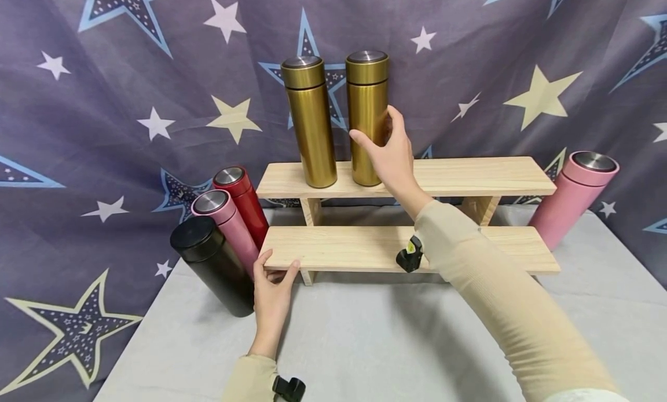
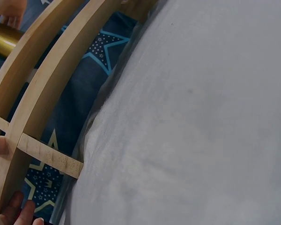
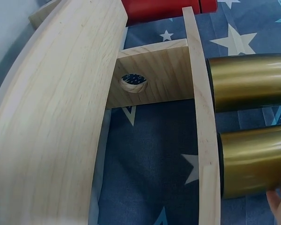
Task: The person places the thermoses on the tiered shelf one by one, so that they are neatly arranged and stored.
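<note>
A two-tier wooden shelf (image 1: 333,248) stands on the table. Two gold thermos bottles are upright on its upper board: a left gold bottle (image 1: 311,124) and a right gold bottle (image 1: 365,109). My right hand (image 1: 393,159) holds the right gold bottle, thumb across its front and fingers round its right side. At the lower board's front left corner, my left hand (image 1: 272,300) grips the wood between thumb and fingers. In the left wrist view, fingers (image 2: 25,213) show below the board's end. The right wrist view catches a fingertip (image 3: 272,199) against the gold bottle.
Left of the shelf stand a black bottle (image 1: 213,269), a pink bottle (image 1: 229,228) and a red bottle (image 1: 242,199), close together. Another pink bottle (image 1: 573,199) is by the shelf's right end. A star-patterned curtain (image 1: 172,89) hangs behind the grey-white table (image 1: 359,344).
</note>
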`<state>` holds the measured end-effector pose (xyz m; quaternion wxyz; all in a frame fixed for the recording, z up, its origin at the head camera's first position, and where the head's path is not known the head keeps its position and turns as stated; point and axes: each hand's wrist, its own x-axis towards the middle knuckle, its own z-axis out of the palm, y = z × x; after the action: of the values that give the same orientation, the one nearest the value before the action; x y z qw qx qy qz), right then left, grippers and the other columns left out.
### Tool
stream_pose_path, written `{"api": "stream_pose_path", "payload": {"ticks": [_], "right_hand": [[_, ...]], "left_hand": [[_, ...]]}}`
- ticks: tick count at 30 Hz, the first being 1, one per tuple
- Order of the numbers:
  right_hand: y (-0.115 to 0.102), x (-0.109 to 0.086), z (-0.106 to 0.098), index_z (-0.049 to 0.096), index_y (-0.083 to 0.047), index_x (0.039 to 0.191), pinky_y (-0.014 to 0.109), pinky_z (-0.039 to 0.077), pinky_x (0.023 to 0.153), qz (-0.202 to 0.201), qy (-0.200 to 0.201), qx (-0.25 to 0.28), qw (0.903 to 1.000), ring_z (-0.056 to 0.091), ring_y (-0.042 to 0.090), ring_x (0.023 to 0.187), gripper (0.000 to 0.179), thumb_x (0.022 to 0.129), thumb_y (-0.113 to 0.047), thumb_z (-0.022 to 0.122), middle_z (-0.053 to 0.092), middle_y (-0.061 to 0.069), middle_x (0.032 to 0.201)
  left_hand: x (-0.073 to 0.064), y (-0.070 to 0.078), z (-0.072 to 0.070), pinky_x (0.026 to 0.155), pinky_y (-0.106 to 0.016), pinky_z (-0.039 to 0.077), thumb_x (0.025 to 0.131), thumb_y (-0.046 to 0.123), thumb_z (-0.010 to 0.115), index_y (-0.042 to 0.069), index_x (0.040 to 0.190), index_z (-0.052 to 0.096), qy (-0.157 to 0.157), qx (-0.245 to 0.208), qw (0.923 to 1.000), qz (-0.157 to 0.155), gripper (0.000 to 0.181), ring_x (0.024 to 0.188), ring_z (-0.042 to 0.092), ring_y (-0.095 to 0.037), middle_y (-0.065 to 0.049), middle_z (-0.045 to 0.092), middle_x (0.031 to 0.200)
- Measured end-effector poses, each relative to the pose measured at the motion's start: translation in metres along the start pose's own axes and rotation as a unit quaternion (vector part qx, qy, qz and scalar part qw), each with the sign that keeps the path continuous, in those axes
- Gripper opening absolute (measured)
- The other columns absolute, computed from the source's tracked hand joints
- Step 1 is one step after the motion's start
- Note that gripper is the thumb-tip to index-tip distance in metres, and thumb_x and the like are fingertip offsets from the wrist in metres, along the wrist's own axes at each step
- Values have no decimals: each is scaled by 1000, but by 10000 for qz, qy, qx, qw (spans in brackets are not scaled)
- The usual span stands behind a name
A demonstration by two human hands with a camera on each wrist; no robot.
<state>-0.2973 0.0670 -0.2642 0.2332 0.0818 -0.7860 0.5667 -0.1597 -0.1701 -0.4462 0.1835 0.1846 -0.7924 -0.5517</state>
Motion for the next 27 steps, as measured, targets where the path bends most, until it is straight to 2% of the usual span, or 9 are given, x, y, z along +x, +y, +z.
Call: {"api": "stream_pose_path", "payload": {"ticks": [7,16,22,27], "right_hand": [[-1,-4,-4,32,-16,151,32,40,102,70,-253,92,9996,50,15,124,87,84,-54,73,50,5,140],[9,-15,-20,23,-14,155,34,32,111,72,-912,98,9958,37,19,140,87,90,-39,74,37,11,153],[17,-31,-38,27,-9,154,43,32,110,-155,-1033,276,9941,38,22,138,78,93,-28,71,41,13,149],[22,-53,-54,30,-9,153,43,32,109,-292,-1097,426,9926,41,22,137,72,95,-23,70,44,13,148]], "left_hand": [[0,-1,0,84,-42,35,85,49,76,25,144,41,-1,31,10000,7,72,105,61,-24,-9,61,116],[-1,-1,0,84,-43,34,85,50,75,26,144,41,-35,33,10000,-30,72,106,60,-25,-12,61,115],[0,-1,0,81,-40,38,85,46,76,23,144,41,-17,-81,9999,65,72,105,61,-25,-13,61,115],[0,-1,0,79,-39,39,85,46,76,22,143,42,-6,-112,9999,113,72,104,61,-25,-13,62,114]]}}
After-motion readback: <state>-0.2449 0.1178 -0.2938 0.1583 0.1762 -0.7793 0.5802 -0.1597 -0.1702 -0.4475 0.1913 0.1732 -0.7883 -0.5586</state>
